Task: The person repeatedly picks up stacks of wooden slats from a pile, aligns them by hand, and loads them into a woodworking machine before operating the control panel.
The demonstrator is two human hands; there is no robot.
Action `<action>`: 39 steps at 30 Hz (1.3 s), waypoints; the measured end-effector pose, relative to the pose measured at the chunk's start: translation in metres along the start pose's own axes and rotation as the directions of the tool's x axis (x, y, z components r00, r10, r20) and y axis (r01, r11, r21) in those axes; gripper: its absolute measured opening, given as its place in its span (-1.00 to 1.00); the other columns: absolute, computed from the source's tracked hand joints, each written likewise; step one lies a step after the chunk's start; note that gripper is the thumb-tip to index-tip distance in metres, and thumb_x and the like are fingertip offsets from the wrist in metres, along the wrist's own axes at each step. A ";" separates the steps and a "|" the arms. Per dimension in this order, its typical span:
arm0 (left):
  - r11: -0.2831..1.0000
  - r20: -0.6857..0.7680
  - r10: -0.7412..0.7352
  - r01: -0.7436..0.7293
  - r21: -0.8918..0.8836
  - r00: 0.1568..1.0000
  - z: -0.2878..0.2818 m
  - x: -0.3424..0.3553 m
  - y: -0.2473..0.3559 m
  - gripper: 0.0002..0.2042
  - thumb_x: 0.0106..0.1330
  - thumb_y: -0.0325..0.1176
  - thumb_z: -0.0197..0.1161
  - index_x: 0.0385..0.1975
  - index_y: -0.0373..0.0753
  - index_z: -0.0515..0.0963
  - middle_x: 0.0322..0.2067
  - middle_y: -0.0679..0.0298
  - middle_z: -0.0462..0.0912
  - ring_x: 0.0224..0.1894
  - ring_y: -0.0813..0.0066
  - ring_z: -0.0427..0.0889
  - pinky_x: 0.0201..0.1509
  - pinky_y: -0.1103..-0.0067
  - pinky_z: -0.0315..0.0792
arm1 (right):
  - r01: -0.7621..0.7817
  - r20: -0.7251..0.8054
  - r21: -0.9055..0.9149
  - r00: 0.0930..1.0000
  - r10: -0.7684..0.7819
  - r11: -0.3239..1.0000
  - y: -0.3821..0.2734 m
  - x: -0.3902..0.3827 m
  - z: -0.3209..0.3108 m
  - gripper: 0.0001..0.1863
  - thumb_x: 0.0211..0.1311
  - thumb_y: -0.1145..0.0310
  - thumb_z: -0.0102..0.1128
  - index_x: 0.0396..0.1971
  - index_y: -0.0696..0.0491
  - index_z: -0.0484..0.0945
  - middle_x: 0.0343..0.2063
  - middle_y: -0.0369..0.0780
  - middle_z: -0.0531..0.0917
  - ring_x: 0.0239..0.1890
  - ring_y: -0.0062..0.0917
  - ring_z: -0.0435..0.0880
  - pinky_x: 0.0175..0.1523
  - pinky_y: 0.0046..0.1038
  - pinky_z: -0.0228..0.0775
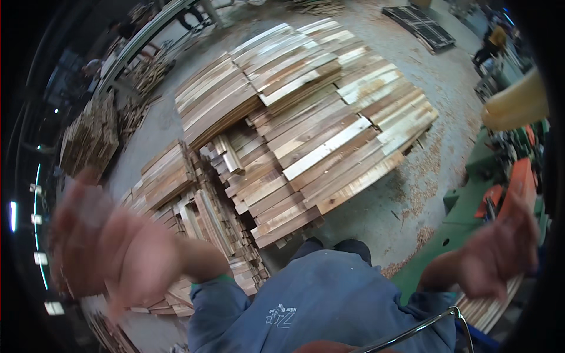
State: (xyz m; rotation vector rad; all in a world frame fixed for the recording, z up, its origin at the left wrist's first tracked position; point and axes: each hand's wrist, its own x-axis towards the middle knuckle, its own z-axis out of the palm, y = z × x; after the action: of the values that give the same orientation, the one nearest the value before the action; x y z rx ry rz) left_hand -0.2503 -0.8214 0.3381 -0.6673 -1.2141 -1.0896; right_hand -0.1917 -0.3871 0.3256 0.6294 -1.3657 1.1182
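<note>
My left hand (123, 241) is raised at the left, over the lower stacks of wood. It is blurred, but its fingers look spread and nothing shows in it. My right hand (494, 256) is out at the far right, beside a green machine (432, 256) with orange parts. It is blurred too, with the thumb apart from the fingers and nothing seen in its grasp. In front of me lies a large pile of wooden boards (321, 144), stacked side by side in uneven layers. Neither hand touches this pile.
A lower stack of wood strips (168, 176) stands at the left, by a gap with loose pieces. Wood shavings (429, 170) litter the concrete floor. A yellowish rounded part (518, 103) juts in at the right. Boards (485, 315) lie below my right hand. People are farther back.
</note>
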 end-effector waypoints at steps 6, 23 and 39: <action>0.151 -0.013 -0.985 0.894 0.422 0.172 -0.071 -0.284 -0.181 -0.64 0.49 -0.28 0.28 0.20 -0.28 0.59 0.02 0.22 0.69 0.12 0.47 0.62 0.24 0.48 0.49 | -0.848 0.349 -0.303 0.327 0.878 0.436 0.178 -0.245 0.070 -0.56 0.34 0.44 0.24 0.22 0.08 0.57 0.17 -0.14 0.56 0.10 -0.40 0.59 0.19 -0.40 0.48; -0.066 -0.122 -0.980 0.322 0.944 0.157 0.026 -0.548 -0.419 -0.37 0.23 0.03 0.39 0.18 -0.32 0.58 0.41 -0.03 0.30 0.50 -0.01 0.19 0.56 -0.04 -0.10 | -0.740 0.667 -0.513 -0.024 0.745 0.435 0.376 -0.474 0.149 -0.50 0.13 0.29 0.43 0.07 0.15 0.60 0.05 -0.06 0.53 0.14 -0.12 0.51 0.31 -0.25 0.38; -0.118 -0.153 -0.966 0.173 0.978 0.207 0.036 -0.549 -0.420 -0.18 0.08 -0.03 0.58 0.35 -0.24 0.45 0.52 -0.08 -0.02 0.59 -0.13 -0.06 0.51 -0.27 -0.24 | -0.946 0.501 -0.204 -0.323 0.803 -0.253 0.417 -0.450 0.210 0.05 0.21 0.06 0.49 0.54 0.16 0.05 0.22 0.07 0.43 0.06 -0.41 0.62 0.21 -0.39 0.46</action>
State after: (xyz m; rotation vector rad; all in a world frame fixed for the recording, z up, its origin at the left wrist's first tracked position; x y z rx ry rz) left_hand -0.6388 -0.7844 -0.2340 0.8486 -2.8112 -0.5875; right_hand -0.5844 -0.5233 -0.1722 -0.3715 -2.2468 2.7728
